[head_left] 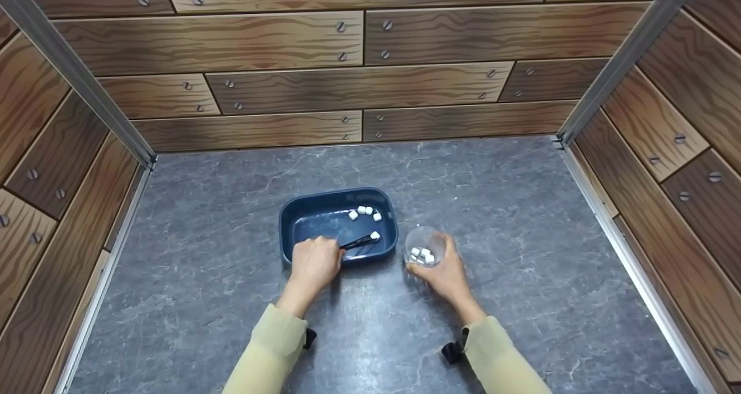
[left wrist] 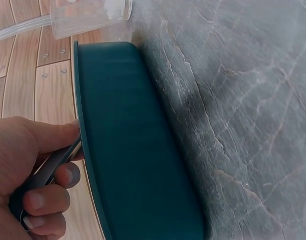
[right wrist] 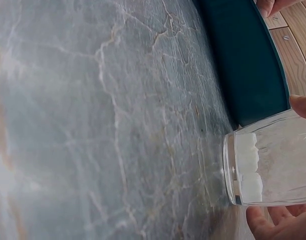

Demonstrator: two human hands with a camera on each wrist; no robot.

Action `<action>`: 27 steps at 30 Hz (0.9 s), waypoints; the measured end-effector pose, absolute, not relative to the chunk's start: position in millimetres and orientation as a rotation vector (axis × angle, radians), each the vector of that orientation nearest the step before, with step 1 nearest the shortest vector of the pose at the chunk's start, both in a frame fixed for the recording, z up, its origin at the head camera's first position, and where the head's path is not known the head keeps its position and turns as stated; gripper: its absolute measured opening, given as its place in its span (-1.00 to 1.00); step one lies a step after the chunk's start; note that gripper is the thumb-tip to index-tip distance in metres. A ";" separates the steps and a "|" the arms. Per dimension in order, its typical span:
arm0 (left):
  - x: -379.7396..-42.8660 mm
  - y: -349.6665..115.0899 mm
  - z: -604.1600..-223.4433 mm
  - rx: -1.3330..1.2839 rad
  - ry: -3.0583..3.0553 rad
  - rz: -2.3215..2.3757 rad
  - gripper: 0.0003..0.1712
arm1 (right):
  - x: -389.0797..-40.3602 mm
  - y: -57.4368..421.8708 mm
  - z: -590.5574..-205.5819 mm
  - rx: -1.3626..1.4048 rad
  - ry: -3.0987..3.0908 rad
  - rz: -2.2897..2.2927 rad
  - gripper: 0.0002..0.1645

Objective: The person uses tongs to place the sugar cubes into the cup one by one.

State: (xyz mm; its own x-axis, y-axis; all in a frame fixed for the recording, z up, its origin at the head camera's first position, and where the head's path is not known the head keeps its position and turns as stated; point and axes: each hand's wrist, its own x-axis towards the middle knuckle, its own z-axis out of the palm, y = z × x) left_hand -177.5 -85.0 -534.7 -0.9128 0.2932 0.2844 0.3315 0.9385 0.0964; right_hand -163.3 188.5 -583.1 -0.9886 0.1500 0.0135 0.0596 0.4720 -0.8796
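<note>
My left hand (head_left: 315, 261) grips black tongs (head_left: 359, 242) over the near side of a dark blue basin (head_left: 288, 220). A small white cube (head_left: 375, 235) is at the tips of the tongs, low inside the basin. Several more white cubes (head_left: 362, 210) lie in its far right part. To the right of the basin, my right hand (head_left: 448, 269) holds a clear cup (right wrist: 282, 155) with fingers and thumb round its sides. White cubes (right wrist: 251, 167) cover part of the cup's bottom. In the left wrist view, the basin's wall (left wrist: 125, 135) hides the ends of the tongs.
The basin stands on a grey marbled tabletop (head_left: 220, 301). Wood-patterned panels (head_left: 278, 41) close off the back and both sides, with metal strips (head_left: 631, 261) along the edges. The cup is close beside the basin's right end.
</note>
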 end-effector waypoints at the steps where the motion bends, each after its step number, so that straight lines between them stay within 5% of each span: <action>1: -177.1 -85.7 -534.5 -0.460 -2.829 -0.209 -0.65 | -163.5 188.6 -583.0 -0.186 -2.621 1.558 0.19; 27: -160.2 -102.4 -513.5 -0.458 -2.660 -0.377 -0.67 | -163.4 188.4 -582.9 -0.159 -2.592 1.573 0.14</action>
